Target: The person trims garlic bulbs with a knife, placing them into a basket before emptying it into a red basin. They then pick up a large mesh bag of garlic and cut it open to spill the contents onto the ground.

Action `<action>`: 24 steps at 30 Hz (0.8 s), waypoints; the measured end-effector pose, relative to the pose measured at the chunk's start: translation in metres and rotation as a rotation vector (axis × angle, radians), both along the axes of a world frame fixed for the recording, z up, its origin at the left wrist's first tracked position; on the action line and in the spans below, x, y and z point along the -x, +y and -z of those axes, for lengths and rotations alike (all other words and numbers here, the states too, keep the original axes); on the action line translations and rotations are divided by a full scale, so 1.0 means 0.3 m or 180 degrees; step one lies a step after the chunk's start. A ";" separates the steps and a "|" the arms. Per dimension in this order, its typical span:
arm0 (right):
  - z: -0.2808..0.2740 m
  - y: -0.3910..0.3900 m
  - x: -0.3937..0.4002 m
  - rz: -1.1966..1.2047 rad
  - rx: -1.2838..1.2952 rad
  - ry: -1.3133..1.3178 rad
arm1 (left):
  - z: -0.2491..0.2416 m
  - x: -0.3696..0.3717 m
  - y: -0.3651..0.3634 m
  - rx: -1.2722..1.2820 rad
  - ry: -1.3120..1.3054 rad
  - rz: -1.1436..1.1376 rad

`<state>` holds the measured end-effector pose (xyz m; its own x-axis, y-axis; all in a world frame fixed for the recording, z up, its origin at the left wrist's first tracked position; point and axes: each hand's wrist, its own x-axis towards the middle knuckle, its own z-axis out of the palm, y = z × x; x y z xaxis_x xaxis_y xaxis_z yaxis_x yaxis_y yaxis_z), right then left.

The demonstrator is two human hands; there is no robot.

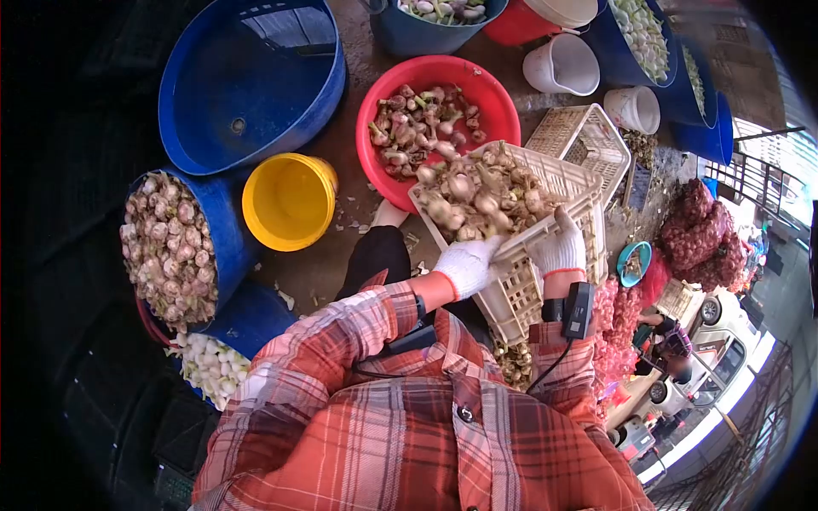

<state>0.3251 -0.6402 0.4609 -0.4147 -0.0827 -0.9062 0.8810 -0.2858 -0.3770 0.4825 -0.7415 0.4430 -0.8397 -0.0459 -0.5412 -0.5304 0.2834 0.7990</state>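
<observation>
While a red basin stood by, a white crate bore the weight

The red basin lay at 12 o'clock, the white crate at 1. The right hand was clamped on the crate's 4 o'clock edge; the left hand was at 6, its grip impossible to tell. Garlic lay heaped inside. Transferring it seemed the step; the next move likely called for a steady tilt.

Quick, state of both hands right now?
Left hand: against the near edge of the garlic-filled crate; grip can't be told.
Right hand: closed on the crate's rim.
</observation>
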 end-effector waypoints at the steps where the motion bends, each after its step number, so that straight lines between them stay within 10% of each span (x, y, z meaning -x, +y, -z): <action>1: 0.025 0.002 0.010 0.0001 0.0218 -0.0018 | 0.019 0.005 -0.003 0.0088 -0.0037 -0.0048; 24: 0.070 -0.208 0.040 -0.0281 0.1017 0.0172 | 0.141 0.060 -0.295 -0.0597 -0.0109 -0.0473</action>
<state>0.3132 -0.7025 0.4398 -0.4400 -0.3969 -0.8055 0.8888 -0.3204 -0.3276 0.4645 -0.8299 0.4007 -0.8121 -0.0637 -0.5800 -0.5830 0.0486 0.8110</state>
